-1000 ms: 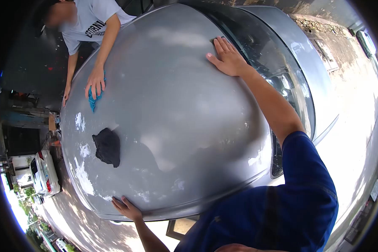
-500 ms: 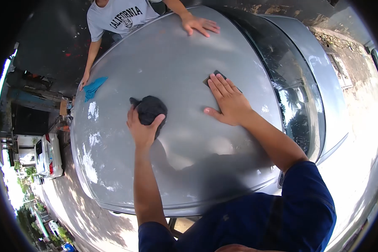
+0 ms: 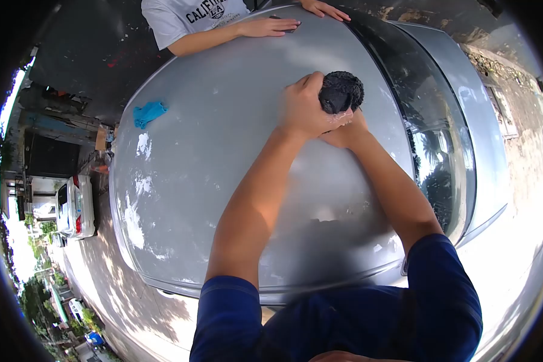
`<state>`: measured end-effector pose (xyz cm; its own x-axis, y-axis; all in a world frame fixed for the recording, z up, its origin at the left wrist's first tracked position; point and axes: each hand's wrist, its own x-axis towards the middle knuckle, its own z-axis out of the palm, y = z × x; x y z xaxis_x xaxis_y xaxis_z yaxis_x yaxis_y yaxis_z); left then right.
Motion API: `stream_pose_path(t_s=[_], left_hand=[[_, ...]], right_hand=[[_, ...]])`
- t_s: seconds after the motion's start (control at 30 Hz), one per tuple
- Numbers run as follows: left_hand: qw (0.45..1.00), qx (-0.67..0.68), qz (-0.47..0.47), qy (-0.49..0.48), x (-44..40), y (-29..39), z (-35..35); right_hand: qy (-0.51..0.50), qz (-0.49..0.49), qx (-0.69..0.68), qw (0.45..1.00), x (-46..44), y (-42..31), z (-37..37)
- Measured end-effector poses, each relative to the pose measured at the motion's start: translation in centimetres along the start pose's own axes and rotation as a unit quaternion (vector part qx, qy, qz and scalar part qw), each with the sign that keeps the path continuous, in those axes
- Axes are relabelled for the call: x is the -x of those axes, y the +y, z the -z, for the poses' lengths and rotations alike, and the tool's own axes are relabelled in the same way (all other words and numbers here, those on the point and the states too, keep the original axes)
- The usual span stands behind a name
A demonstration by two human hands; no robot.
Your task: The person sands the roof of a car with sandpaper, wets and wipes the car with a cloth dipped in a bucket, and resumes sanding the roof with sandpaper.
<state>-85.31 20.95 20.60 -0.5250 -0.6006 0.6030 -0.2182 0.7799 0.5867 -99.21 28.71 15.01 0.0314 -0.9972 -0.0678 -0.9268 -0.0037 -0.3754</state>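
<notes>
Over the grey car panel (image 3: 223, 151), my left hand (image 3: 306, 107) is wrapped round a bunched black cloth (image 3: 342, 92). My right hand (image 3: 349, 130) is just behind and beneath the cloth, close against my left hand; its fingers are mostly hidden, so what it holds cannot be made out. Drops or a wet sheen show at the lower edge of the cloth. A blue cloth (image 3: 149, 113) lies crumpled on the panel at the left, away from my hands.
Across the panel a person in a white shirt (image 3: 208, 13) rests one hand on a dark pad (image 3: 285, 24) and the other near the windshield (image 3: 428, 102). White patches mark the panel's left side. A white car (image 3: 75, 207) stands at far left.
My left hand has carried the black cloth right and up to my right hand, which no longer lies flat on the panel. The other person's hands have shifted, one now on a dark pad.
</notes>
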Motion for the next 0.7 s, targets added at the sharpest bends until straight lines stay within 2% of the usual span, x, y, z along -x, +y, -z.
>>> stream_pose_path(t_s=[0.03, 0.07, 0.1, 0.13, 0.2, 0.27, 0.33, 0.37, 0.4, 0.43, 0.47, 0.53, 0.57, 0.63, 0.67, 0.7], left_hand=[[1.0, -0.001, -0.005, 0.005, -0.5, 0.4, 0.3], [1.0, -0.027, 0.005, 0.015, -0.6, 0.8, 0.9], [0.998, -0.054, 0.013, 0.026, -0.3, 1.2, 2.0], [0.995, -0.06, 0.067, 0.038, 0.3, 1.5, 3.4], [0.979, -0.085, 0.162, 0.09, 2.7, 1.7, 7.1], [0.958, -0.069, 0.226, 0.164, 6.6, 1.6, 11.6], [0.924, -0.153, 0.284, 0.204, 12.5, -0.4, 16.0], [0.896, -0.205, 0.325, 0.221, 15.9, -1.5, 17.7], [0.878, -0.274, 0.328, 0.217, 19.3, -2.8, 19.4], [0.847, -0.286, 0.384, 0.231, 21.3, -2.6, 20.1], [0.838, -0.235, 0.425, 0.249, 23.7, -3.1, 20.8], [0.827, -0.209, 0.429, 0.297, 28.1, -3.9, 22.2], [0.826, -0.192, 0.447, 0.285, 31.9, -5.7, 23.7], [0.831, -0.304, 0.404, 0.234, 38.4, -7.0, 25.7], [0.823, -0.328, 0.426, 0.183, 40.7, -6.8, 27.2], [0.817, -0.316, 0.444, 0.189, 41.0, -7.8, 28.0]], right_hand=[[-0.06, -0.018, -0.067, 0.996, -2.2, 0.2, -0.5], [-0.028, -0.006, -0.183, 0.983, -4.3, 1.3, -6.3], [-0.02, -0.001, -0.175, 0.984, -5.3, -0.5, -7.8], [-0.013, 0.003, -0.168, 0.986, -6.2, -2.3, -9.3], [0.013, 0.033, 0.008, 0.999, -2.2, -7.6, -6.1], [0.101, 0.106, 0.097, 0.984, 2.1, -7.3, -5.3], [0.066, 0.043, 0.093, 0.993, 3.9, -2.8, -1.2], [0.101, -0.029, 0.107, 0.989, 2.9, 0.8, 0.2], [0.133, -0.102, 0.121, 0.978, 0.8, 4.1, 1.5], [0.137, -0.127, 0.103, 0.977, -2.1, 6.4, 2.0], [0.145, -0.153, 0.087, 0.974, -3.8, 7.7, 2.2], [0.123, -0.171, 0.131, 0.969, -3.5, 2.1, 1.2], [0.108, -0.176, 0.154, 0.966, -2.2, -0.6, 0.5], [0.084, -0.068, 0.139, 0.984, 3.5, -2.4, -0.9], [0.072, -0.014, 0.129, 0.989, 5.0, -2.2, -1.0], [0.09, -0.039, 0.13, 0.987, 5.4, -0.7, -0.5]])
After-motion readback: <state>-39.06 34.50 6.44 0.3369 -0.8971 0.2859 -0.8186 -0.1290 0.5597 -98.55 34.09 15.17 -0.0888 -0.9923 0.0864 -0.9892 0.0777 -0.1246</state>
